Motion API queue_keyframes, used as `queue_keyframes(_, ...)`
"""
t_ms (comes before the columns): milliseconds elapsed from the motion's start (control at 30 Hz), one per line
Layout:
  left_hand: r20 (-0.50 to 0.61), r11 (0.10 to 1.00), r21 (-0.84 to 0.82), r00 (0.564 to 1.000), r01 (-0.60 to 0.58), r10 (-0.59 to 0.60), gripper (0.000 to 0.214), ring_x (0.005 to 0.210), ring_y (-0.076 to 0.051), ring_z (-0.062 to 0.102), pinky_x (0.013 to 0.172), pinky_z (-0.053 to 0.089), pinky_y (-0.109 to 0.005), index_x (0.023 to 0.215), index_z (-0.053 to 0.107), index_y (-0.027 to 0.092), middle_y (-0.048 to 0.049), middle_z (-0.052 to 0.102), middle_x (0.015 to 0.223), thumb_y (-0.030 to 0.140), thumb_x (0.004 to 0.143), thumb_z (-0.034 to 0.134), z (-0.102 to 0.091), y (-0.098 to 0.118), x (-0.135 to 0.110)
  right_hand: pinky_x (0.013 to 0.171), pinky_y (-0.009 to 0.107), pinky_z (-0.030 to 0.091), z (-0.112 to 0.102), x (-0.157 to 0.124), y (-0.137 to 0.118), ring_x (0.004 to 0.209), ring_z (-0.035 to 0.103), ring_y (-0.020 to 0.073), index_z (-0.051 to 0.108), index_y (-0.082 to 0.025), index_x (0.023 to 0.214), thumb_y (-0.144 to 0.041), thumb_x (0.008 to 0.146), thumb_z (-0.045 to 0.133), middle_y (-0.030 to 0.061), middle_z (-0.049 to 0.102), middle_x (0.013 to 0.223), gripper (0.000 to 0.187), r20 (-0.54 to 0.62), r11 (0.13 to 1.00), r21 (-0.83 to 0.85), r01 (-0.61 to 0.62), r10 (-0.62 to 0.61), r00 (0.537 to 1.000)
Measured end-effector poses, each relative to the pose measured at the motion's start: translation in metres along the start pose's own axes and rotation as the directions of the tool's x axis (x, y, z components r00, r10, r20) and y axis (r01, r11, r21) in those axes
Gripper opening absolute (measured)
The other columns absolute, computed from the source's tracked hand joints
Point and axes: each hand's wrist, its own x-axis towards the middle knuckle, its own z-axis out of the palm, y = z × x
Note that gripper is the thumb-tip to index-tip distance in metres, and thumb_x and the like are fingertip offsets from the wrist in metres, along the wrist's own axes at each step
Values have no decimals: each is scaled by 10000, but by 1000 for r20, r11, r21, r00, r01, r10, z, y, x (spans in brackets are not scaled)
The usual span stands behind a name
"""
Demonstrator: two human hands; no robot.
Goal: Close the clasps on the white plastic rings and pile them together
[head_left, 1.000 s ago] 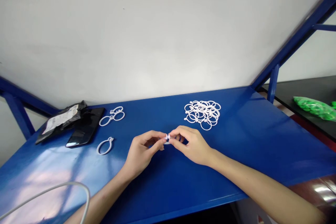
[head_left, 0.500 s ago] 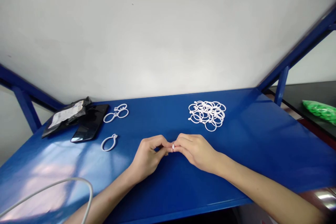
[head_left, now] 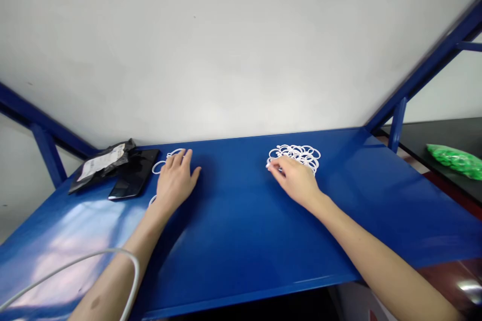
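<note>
My left hand (head_left: 176,179) lies flat with fingers stretched out on the blue table (head_left: 241,215), covering most of a small group of linked white rings (head_left: 158,166) at the back left. A single white ring (head_left: 151,202) peeks out beside my left wrist. My right hand (head_left: 296,179) is at the near-left edge of a pile of white plastic rings (head_left: 303,153). Its fingers are curled and pinched on a ring at the edge of the pile.
A black phone (head_left: 130,179) and a black packet with a white label (head_left: 98,163) lie at the back left. A white cable (head_left: 77,265) loops over the near left corner. A green bag (head_left: 454,158) sits on a dark bench to the right. Blue frame struts rise at both sides.
My hands were together at the table's middle, pinching a small white piece. They have parted: the left went to the rings at the back left, the right to the pile.
</note>
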Motion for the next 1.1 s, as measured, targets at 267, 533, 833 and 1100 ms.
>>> queue_keyframes(267, 136, 987, 155, 989, 34, -56, 339, 1095, -382, 568, 868, 430, -481, 1203, 660, 159, -166, 741, 1136, 298, 969, 459, -8, -23, 3, 616, 312, 460, -20, 11, 32, 944, 689, 265, 695, -194, 1026, -326, 1005, 588, 94, 722, 1046, 172, -45, 910, -319, -264, 264, 963)
queue_keyframes(533, 142, 977, 209, 988, 36, -67, 296, 1039, -370, 557, 799, 373, -443, 984, 702, 193, -151, 727, 1053, 361, 977, 459, -10, -15, 0, 858, 421, 535, -6, -3, -9, 1002, 641, 289, 712, -185, 1081, -301, 1022, 557, 116, 720, 1045, 203, 44, 985, -150, 86, -80, 996)
queue_keyframes(833, -54, 934, -38, 934, -356, 354, 237, 905, -259, 595, 819, 417, -403, 947, 699, 209, -82, 734, 989, 294, 1026, 492, -25, 25, -14, 913, 433, 531, 8, -21, -40, 1016, 631, 271, 684, -155, 1212, -356, 995, 638, 107, 721, 1097, 300, 299, 942, 240, 235, -302, 905)
queue_keyframes(1100, -114, 616, -326, 677, -717, 727, 215, 848, -181, 611, 763, 457, -329, 1050, 666, 205, -46, 744, 1024, 146, 1046, 460, -37, 77, -47, 766, 294, 520, 4, -20, -47, 824, 670, 157, 681, -200, 1101, -325, 1018, 583, 36, 727, 1014, 179, 288, 798, 593, -103, -90, 953)
